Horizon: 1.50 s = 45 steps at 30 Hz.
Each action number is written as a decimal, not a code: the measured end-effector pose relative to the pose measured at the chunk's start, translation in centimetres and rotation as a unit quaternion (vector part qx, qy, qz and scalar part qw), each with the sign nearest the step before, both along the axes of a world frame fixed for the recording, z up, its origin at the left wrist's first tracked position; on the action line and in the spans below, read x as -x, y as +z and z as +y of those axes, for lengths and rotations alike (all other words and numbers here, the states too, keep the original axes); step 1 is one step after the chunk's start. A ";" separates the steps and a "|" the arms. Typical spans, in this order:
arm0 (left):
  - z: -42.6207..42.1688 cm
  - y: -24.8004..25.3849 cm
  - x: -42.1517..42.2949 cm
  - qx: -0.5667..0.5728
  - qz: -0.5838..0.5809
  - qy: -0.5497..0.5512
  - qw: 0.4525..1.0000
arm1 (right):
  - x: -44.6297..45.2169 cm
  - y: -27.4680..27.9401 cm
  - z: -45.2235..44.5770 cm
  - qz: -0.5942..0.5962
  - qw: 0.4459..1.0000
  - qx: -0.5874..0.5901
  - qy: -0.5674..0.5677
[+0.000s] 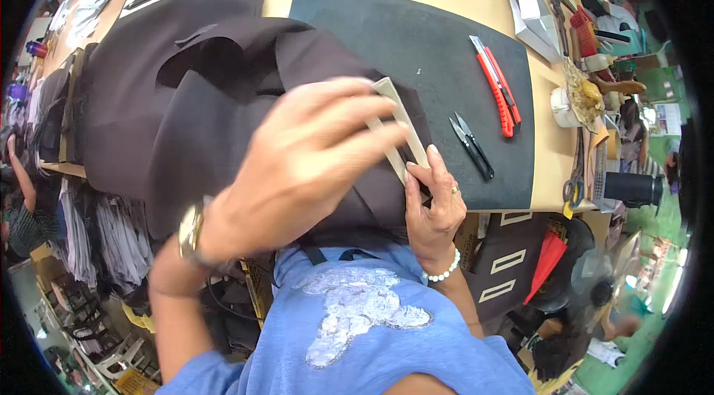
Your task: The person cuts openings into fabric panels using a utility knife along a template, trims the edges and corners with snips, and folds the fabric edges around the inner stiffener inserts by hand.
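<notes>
Dark brown fabric (119,127) lies in folds over the table, with a beige rectangular frame (393,96) on its right part. My left hand (305,149), with a watch at the wrist, reaches across the fabric to this frame. Its fingers lie over the frame's upper part and are partly smeared by motion; the thumb is hidden. At the frame's lower end, my right hand (437,201) pinches the frame and fabric between thumb and fingers. A black mat (335,12) extends behind and to the right of the fabric.
On the mat lie thread snips (471,146) and a red utility knife (496,86). A white box (532,19) and a white container (564,107) stand at the table's right side. Another fabric piece with several beige frames (509,261) hangs below the front edge.
</notes>
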State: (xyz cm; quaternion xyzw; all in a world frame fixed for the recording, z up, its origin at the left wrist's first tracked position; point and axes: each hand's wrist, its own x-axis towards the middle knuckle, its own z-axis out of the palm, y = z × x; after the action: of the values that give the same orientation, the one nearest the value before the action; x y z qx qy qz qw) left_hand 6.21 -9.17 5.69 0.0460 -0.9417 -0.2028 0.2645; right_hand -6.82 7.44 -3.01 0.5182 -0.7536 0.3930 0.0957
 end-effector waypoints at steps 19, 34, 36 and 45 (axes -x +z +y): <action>-7.8 -6.3 8.0 -0.134 -0.246 -0.281 0.918 | 0.6 0.4 0.0 0.102 0.993 -0.053 0.030; -8.3 -7.4 7.3 -0.175 -0.164 -0.282 0.929 | 0.8 1.5 0.7 -0.045 0.986 -0.145 -0.062; -8.2 -7.4 7.2 -0.181 -0.165 -0.279 0.929 | 0.5 1.5 0.5 -0.012 0.984 -0.162 -0.067; -8.4 -7.4 7.3 -0.151 -0.153 -0.294 0.931 | 0.6 0.9 -4.8 0.081 0.952 -0.282 -0.084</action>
State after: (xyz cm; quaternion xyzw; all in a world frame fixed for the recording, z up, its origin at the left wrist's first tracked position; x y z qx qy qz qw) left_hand -1.11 -17.56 -1.71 -0.1635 -0.9004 -0.4016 0.0354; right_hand -7.37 2.62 -2.06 0.4885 -0.8644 0.1122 0.0391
